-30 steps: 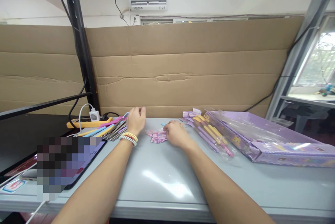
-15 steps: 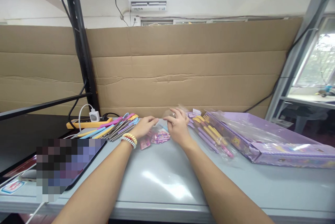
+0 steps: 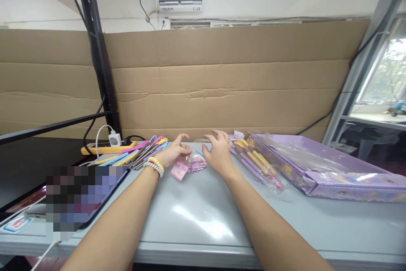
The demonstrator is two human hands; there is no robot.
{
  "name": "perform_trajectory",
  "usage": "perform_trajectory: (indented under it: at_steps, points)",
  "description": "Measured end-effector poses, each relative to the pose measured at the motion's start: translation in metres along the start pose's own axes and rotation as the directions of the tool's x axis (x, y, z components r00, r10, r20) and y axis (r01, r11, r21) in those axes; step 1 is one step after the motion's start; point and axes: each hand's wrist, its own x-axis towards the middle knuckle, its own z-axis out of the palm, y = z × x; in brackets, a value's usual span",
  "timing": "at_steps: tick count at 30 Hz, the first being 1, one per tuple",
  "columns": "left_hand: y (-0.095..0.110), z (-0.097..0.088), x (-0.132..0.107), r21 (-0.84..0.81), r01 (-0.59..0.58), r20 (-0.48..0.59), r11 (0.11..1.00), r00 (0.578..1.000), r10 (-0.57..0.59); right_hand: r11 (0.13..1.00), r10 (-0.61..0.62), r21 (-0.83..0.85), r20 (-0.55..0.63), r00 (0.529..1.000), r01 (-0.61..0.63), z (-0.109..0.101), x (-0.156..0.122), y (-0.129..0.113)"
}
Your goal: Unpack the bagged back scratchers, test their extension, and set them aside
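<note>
My left hand (image 3: 174, 152) rests on the grey table (image 3: 196, 216) with its fingers curled around a small clear plastic bag (image 3: 194, 147), and a pink card (image 3: 179, 171) tilts up beneath it. My right hand (image 3: 218, 149) is just to the right, fingers spread and bent, with the fingertips on the same clear bag. A small pile of pink and purple cards (image 3: 197, 163) lies between the two hands. Beaded bracelets circle my left wrist.
A bundle of coloured sticks (image 3: 139, 154) lies left of my hands, with a yellow power strip (image 3: 106, 149) behind. Yellow and purple sticks in clear wrap (image 3: 253, 161) and a purple box (image 3: 317, 165) lie to the right. A tablet (image 3: 85, 195) is at the left. A cardboard wall stands behind.
My left hand came off the coloured sticks and moved right to the cards. My right hand rose from the cards to the clear bag. One pink card has shifted toward me.
</note>
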Motion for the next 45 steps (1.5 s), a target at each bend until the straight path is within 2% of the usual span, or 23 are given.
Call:
perform_trajectory:
  at_steps: [4,7,9,12,15,17,20,23,26,30,33,35,37,39,41,43,45]
  points:
    - [0.006,0.003,-0.002,-0.146,-0.021,0.043,0.989,0.999,0.027,0.969,-0.244,-0.002,0.091,0.966,0.245,-0.010,-0.002,-0.010]
    - [0.010,0.004,-0.002,-0.211,-0.017,0.051,0.977,0.998,0.028,0.943,-0.331,0.020,0.173,0.927,0.333,-0.015,-0.002,-0.018]
    - [0.012,0.003,-0.002,-0.293,-0.051,0.012,0.955,0.998,0.057,0.949,-0.310,0.005,0.190,0.932,0.315,-0.017,-0.001,-0.020]
    - [0.016,0.000,-0.001,-0.405,-0.122,-0.054,0.906,0.992,0.110,0.974,-0.213,-0.063,0.087,0.973,0.218,-0.017,0.000,-0.017]
    - [0.016,0.000,0.001,-0.379,-0.180,-0.101,0.908,0.983,0.153,0.989,-0.114,-0.102,-0.035,0.993,0.110,-0.017,0.001,-0.013]
    - [0.013,0.001,0.001,-0.337,-0.198,-0.103,0.921,0.980,0.173,0.989,-0.068,-0.133,-0.061,0.996,0.059,-0.017,0.000,-0.012]
    - [0.010,0.005,0.002,-0.321,-0.206,-0.045,0.925,0.978,0.202,0.981,-0.037,-0.192,-0.028,0.999,0.030,-0.017,0.000,-0.014]
    - [0.008,0.012,0.002,-0.298,-0.171,0.008,0.939,0.983,0.181,0.977,-0.004,-0.215,0.049,0.999,0.015,-0.017,0.000,-0.016]
    - [0.007,0.018,0.004,-0.258,-0.137,-0.037,0.956,0.991,0.132,0.980,0.004,-0.197,0.108,0.994,0.018,-0.017,0.000,-0.019]
    - [0.004,0.018,0.009,-0.280,-0.190,-0.162,0.941,0.976,0.149,0.989,-0.144,-0.032,0.089,0.986,0.147,-0.018,0.000,-0.021]
    - [0.005,0.012,0.009,-0.348,-0.173,-0.152,0.921,0.980,0.127,0.963,-0.213,0.178,0.031,0.977,0.204,-0.019,0.000,-0.021]
    - [0.008,0.009,0.006,-0.381,-0.146,-0.129,0.913,0.986,0.104,0.935,-0.184,0.321,0.065,0.981,0.154,-0.018,0.000,-0.020]
    - [0.011,0.007,0.004,-0.397,-0.143,-0.143,0.907,0.985,0.093,0.895,-0.124,0.446,0.197,0.973,0.024,-0.017,0.000,-0.018]
    - [0.012,0.006,0.004,-0.399,-0.156,-0.194,0.904,0.977,0.083,0.829,-0.064,0.539,0.354,0.933,-0.148,-0.015,-0.001,-0.018]
    - [0.012,0.005,0.004,-0.389,-0.170,-0.240,0.905,0.968,0.079,0.729,-0.069,0.615,0.504,0.861,-0.301,-0.016,-0.001,-0.019]
    - [0.011,0.002,0.006,-0.364,-0.173,-0.239,0.915,0.967,0.088,0.625,-0.166,0.658,0.638,0.752,-0.420,-0.018,-0.002,-0.021]
    - [0.009,0.000,0.007,-0.327,-0.154,-0.201,0.933,0.975,0.090,0.576,-0.274,0.656,0.718,0.640,-0.488,-0.020,-0.002,-0.024]
